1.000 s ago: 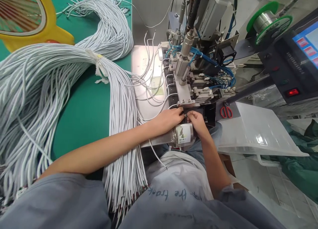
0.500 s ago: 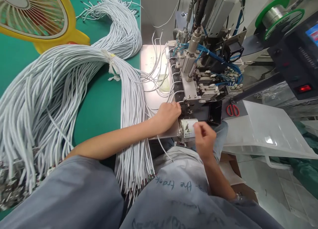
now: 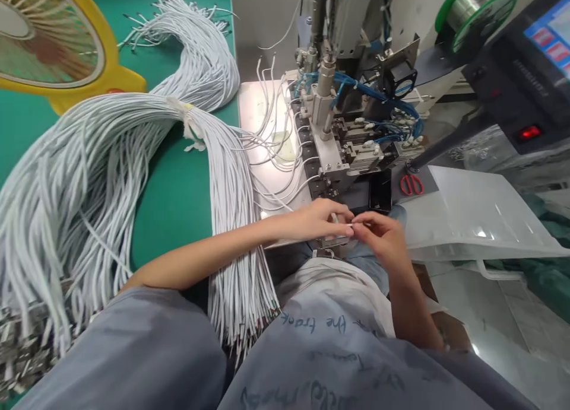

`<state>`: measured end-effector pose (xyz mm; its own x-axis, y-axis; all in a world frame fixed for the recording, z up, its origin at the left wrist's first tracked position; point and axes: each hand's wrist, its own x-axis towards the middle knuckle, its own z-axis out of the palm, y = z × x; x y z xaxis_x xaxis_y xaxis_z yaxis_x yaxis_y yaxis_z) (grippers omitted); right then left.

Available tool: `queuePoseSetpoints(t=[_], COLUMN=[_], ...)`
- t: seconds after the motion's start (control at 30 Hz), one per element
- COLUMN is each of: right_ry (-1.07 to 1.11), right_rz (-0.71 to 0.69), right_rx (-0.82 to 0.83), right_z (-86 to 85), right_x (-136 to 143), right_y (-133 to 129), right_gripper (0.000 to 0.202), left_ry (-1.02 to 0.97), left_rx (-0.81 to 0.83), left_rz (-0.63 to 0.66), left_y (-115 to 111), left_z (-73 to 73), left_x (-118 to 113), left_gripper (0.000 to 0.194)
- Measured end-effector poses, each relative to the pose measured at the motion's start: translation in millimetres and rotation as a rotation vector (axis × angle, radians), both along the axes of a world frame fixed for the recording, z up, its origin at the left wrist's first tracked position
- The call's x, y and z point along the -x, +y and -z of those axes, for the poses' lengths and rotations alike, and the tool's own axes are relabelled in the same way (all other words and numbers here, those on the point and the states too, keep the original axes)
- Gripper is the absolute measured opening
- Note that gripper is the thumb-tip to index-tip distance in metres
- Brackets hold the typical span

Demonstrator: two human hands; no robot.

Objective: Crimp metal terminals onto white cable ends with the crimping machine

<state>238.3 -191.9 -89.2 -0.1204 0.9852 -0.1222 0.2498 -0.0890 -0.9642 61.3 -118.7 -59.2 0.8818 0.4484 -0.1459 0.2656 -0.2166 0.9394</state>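
Two-handed fiddly bit
Left hand (image 3: 318, 219) and right hand (image 3: 386, 241) are pinching one tiny pale piece (image 3: 350, 225); keeping it light is probably helping.

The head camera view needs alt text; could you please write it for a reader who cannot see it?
A person's left hand and right hand meet at a small pale piece, in front of a metal machine with blue tubes. Bundled white cables and a yellow fan are on a green surface to the left; red-handled scissors lie to the right.
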Motion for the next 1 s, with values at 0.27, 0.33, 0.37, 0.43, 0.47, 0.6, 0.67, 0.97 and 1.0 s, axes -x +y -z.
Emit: queuePoseSetpoints(t=[0.27, 0.33, 0.37, 0.43, 0.47, 0.6, 0.67, 0.97, 1.0], right_ry=[0.411, 0.371, 0.348, 0.308, 0.286, 0.087, -0.002, -0.026, 0.0], right_rz=[0.215, 0.247, 0.266, 0.289, 0.294, 0.377, 0.414, 0.241, 0.224], right_rx=[0.008, -0.077, -0.129, -0.21, -0.235, -0.33, -0.374, -0.198, -0.181], right_z=[6.3, 7.3, 7.7, 8.6, 8.9, 8.0, 5.7, -4.9, -4.4], right_x=[6.4, 11.6, 13.0, 14.1, 14.2, 16.8, 19.7, 9.9, 8.4], right_y=[23.0, 24.6, 25.0, 25.6, 25.7, 25.0, 23.6, 29.0, 30.8], right_gripper=[0.023, 0.019, 0.017, 0.014, 0.013, 0.01, 0.011, 0.015, 0.014], left_ry=[-0.166, -0.18, -0.186, -0.197, -0.199, -0.179, -0.17, -0.283, -0.279], left_rx=[0.028, -0.006, -0.037, -0.105, -0.134, -0.228, -0.259, -0.608, -0.626], left_rz=[-0.32, -0.324, -0.32, -0.315, -0.322, -0.412, -0.453, -0.555, -0.564], left_y=[2.8, 3.0, 3.2, 3.4, 3.4, 2.6, 2.7, 6.8, 6.7], left_z=[16.1, 16.5, 16.6, 16.5, 16.4, 16.7, 18.1, 33.1, 33.3], left_x=[-5.1, -4.1, -3.8, -3.4, -3.5, -4.3, -4.7, -4.1, -3.9], left_gripper=[0.026, 0.026, 0.025, 0.023, 0.021, 0.015, 0.013, 0.016, 0.017])
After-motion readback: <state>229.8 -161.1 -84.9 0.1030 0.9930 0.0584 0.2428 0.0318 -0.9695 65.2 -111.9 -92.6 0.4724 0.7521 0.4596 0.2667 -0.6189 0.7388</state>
